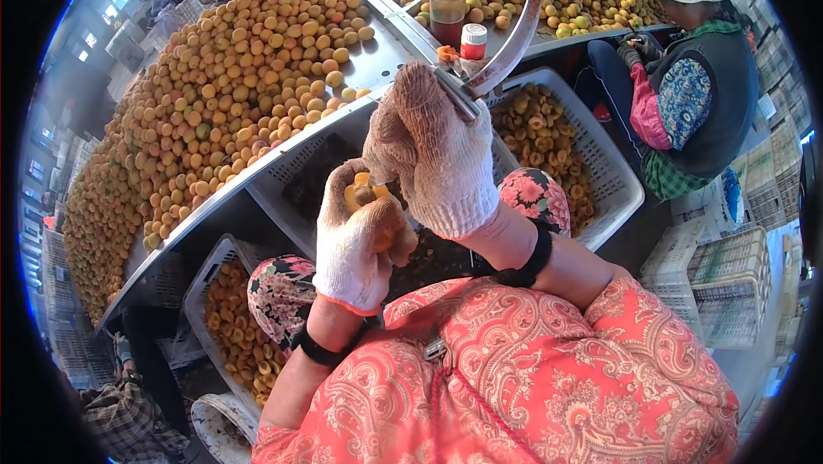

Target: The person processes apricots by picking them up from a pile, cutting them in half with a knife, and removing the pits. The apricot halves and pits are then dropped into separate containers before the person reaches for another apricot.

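My left hand (360, 237), in a stained white knit glove, is closed around an apricot (358, 183). The fruit's orange flesh shows between thumb and fingers, with a brown spot at its middle. Just above it, touching or nearly so, my right hand (441, 151) is gloved too and its fingers are wrapped tight. From the top of that fist sticks out a curved-blade knife (512, 52), its metal blade arching up and to the right. Most of its handle is hidden by the glove. A dark crate (287, 177) lies below and beyond the hands.
Whole apricots (231, 69) are heaped on a metal table (377, 44). A lidded jar (447, 9) and a red bottle (473, 42) stand at its edge. Crates of halved apricots flank me, one at right (621, 181), one at left (195, 301). A co-worker (686, 78) sits at right.
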The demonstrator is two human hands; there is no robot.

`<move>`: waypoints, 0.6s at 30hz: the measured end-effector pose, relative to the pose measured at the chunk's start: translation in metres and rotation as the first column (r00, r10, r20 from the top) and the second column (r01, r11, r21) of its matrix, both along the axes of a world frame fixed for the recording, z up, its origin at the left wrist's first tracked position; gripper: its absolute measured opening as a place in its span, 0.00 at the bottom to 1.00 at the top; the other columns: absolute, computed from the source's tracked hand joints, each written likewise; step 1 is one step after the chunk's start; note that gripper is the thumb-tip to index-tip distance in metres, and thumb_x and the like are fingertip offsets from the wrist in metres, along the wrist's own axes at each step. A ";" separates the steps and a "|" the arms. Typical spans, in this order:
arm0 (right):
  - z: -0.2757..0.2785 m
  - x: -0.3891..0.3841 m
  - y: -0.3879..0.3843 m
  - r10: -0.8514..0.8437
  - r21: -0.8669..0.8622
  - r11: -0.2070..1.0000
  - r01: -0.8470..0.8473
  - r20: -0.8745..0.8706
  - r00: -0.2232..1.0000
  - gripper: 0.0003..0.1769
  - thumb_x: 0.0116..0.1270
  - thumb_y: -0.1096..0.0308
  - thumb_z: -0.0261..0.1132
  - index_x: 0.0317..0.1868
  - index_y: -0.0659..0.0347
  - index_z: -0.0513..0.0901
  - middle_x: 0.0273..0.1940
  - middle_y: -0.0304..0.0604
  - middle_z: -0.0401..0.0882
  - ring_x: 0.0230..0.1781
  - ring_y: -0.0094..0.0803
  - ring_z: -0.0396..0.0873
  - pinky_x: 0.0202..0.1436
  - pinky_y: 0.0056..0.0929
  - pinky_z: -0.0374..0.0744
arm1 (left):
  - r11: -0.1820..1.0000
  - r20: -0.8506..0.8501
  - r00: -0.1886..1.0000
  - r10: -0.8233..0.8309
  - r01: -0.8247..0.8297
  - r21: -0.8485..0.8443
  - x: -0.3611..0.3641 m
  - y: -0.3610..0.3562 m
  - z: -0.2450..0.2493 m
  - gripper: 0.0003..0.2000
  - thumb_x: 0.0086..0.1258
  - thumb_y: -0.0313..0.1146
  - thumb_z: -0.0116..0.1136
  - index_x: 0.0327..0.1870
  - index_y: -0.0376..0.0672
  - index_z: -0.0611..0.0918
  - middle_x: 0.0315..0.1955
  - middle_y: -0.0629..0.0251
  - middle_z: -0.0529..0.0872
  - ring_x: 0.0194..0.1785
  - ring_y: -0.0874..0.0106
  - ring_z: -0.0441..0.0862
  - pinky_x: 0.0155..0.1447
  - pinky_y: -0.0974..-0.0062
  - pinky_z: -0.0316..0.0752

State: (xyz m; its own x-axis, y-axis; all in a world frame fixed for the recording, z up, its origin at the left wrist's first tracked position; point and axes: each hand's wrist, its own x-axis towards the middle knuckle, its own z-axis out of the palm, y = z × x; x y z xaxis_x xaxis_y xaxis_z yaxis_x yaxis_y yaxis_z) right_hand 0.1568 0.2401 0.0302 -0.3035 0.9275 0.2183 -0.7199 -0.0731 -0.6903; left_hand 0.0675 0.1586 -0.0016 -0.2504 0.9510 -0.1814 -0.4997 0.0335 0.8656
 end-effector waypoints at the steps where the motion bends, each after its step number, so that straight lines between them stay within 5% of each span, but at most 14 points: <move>1: 0.001 0.000 0.000 0.012 -0.028 1.000 -0.012 -0.004 1.000 0.17 0.71 0.58 0.68 0.30 0.60 0.78 0.21 0.34 0.74 0.15 0.18 0.68 0.18 0.21 0.64 | 1.000 -0.003 1.000 0.002 -0.002 0.001 0.002 0.000 0.001 0.20 0.64 0.21 0.58 0.57 0.43 0.70 0.29 0.64 0.77 0.20 0.72 0.74 0.19 0.76 0.68; 5: -0.004 0.003 0.006 0.155 -0.069 0.984 -0.167 -0.161 0.975 0.16 0.70 0.58 0.70 0.30 0.59 0.78 0.22 0.33 0.75 0.16 0.18 0.69 0.18 0.20 0.64 | 0.997 0.110 0.992 0.067 -0.063 -0.047 0.006 -0.001 0.003 0.19 0.65 0.20 0.56 0.57 0.44 0.70 0.29 0.64 0.77 0.20 0.72 0.74 0.19 0.77 0.68; 8: 0.008 -0.001 -0.006 0.058 -0.115 0.992 -0.045 0.106 0.993 0.23 0.76 0.51 0.61 0.25 0.56 0.71 0.17 0.32 0.65 0.13 0.22 0.63 0.17 0.24 0.61 | 0.994 0.133 0.986 0.103 -0.096 -0.057 0.012 0.002 0.004 0.19 0.65 0.20 0.56 0.57 0.45 0.71 0.32 0.65 0.77 0.21 0.73 0.74 0.19 0.78 0.68; 13: -0.001 -0.003 0.011 0.171 -0.120 0.978 -0.171 -0.009 0.985 0.25 0.75 0.48 0.60 0.23 0.51 0.67 0.14 0.28 0.57 0.11 0.22 0.55 0.18 0.25 0.56 | 0.997 0.129 0.989 0.078 -0.074 -0.036 0.004 0.000 -0.003 0.19 0.65 0.19 0.57 0.57 0.45 0.71 0.36 0.66 0.78 0.25 0.75 0.76 0.20 0.79 0.69; 15: -0.005 -0.004 0.015 0.161 -0.307 0.932 -0.192 -0.124 0.979 0.26 0.74 0.45 0.60 0.22 0.50 0.67 0.14 0.28 0.55 0.11 0.23 0.52 0.18 0.26 0.54 | 0.993 0.128 0.988 -0.083 0.071 0.092 -0.001 -0.001 -0.007 0.20 0.65 0.22 0.56 0.58 0.49 0.72 0.40 0.67 0.80 0.37 0.74 0.81 0.32 0.78 0.80; 18: -0.020 -0.005 0.025 0.194 -0.352 0.901 -0.251 -0.190 0.962 0.25 0.74 0.45 0.61 0.24 0.51 0.69 0.13 0.30 0.55 0.10 0.25 0.53 0.17 0.27 0.54 | 1.000 0.159 0.987 -0.015 0.013 0.017 0.007 0.004 0.000 0.21 0.64 0.20 0.56 0.58 0.48 0.72 0.39 0.66 0.79 0.30 0.75 0.78 0.25 0.81 0.72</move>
State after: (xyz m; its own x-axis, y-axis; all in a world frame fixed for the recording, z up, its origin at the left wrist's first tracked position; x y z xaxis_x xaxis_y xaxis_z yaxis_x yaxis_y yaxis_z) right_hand 0.1513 0.2653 0.0105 -0.5026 0.8618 -0.0691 -0.7457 -0.4726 -0.4696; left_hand 0.0747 0.1626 -0.0013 -0.2061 0.9572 -0.2031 -0.6303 0.0289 0.7758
